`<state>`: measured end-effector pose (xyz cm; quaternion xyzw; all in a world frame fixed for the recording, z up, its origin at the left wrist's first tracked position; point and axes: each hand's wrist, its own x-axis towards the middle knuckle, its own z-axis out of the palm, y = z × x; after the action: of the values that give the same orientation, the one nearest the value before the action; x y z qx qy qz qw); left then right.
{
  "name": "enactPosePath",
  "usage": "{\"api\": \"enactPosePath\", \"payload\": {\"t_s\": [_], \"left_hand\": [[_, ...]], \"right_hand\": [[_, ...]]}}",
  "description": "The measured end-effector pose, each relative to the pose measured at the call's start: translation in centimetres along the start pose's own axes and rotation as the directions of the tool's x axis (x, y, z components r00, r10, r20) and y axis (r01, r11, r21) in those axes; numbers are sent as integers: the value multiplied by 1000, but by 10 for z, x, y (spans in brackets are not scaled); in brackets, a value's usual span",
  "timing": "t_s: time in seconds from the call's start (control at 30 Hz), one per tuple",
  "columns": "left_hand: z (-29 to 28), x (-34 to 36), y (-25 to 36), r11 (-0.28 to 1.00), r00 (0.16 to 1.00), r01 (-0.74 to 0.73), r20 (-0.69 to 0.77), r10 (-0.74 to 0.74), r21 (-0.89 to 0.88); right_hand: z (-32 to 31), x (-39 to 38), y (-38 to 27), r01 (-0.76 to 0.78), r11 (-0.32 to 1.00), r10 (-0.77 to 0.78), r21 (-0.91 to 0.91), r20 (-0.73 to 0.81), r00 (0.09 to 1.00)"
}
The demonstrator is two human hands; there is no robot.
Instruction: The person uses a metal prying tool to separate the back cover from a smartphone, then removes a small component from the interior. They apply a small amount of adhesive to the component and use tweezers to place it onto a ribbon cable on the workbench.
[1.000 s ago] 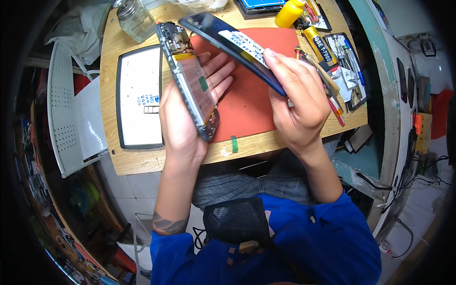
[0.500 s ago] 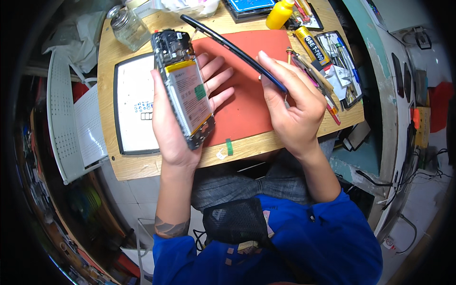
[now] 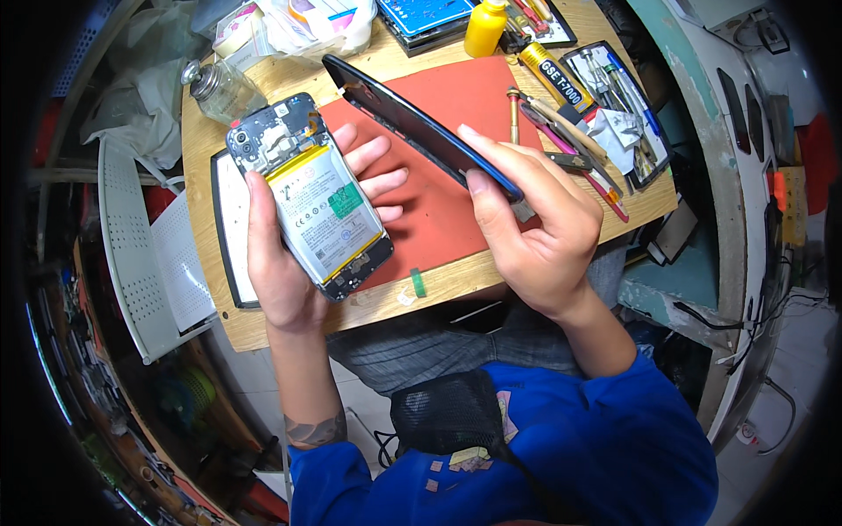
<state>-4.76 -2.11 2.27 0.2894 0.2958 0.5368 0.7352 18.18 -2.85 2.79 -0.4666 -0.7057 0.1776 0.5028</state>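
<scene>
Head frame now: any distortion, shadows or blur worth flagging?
Head view: fisheye bends the right edge of the table, corners go black; print on the battery fairly crisp; cover mostly dark, little detail; shadow on the mat near the left hand's fingers; shelf at far left dim.

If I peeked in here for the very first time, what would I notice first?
Probably the opened, black phone body with its silvery-white, yellow-edged rectangular battery, held in the person's left grip. Then the thin, dark-blue phone cover slanting in the right grip, over a flat red-orange mat on the pale wooden table. A bright yellow plastic bottle also pops out at the top of the picture.
</scene>
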Motion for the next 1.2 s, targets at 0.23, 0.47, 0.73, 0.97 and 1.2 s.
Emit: {"api": "enactPosePath", "payload": {"t_s": [0.23, 0.47, 0.73, 0.97, 1.2], "left_hand": [[2, -4, -12, 998, 998, -61, -20, 61, -4], [14, 6, -13, 976, 980, -61, -175, 99, 211], [15, 11, -16, 970, 972, -46, -212, 98, 237], [8, 12, -19, 981, 980, -91, -160, 119, 170], [-4, 15, -18, 965, 981, -193, -9, 194, -177]], "right_hand": [[7, -10, 1, -61, 990, 69, 128, -59, 996], [18, -9, 17, -65, 988, 72, 139, -45, 996], [28, -14, 26, -54, 975, 46, 214, 42, 998], [25, -10, 30, -70, 965, 44, 252, 108, 993], [33, -10, 19, 115, 969, -143, 220, 114, 983]]}}
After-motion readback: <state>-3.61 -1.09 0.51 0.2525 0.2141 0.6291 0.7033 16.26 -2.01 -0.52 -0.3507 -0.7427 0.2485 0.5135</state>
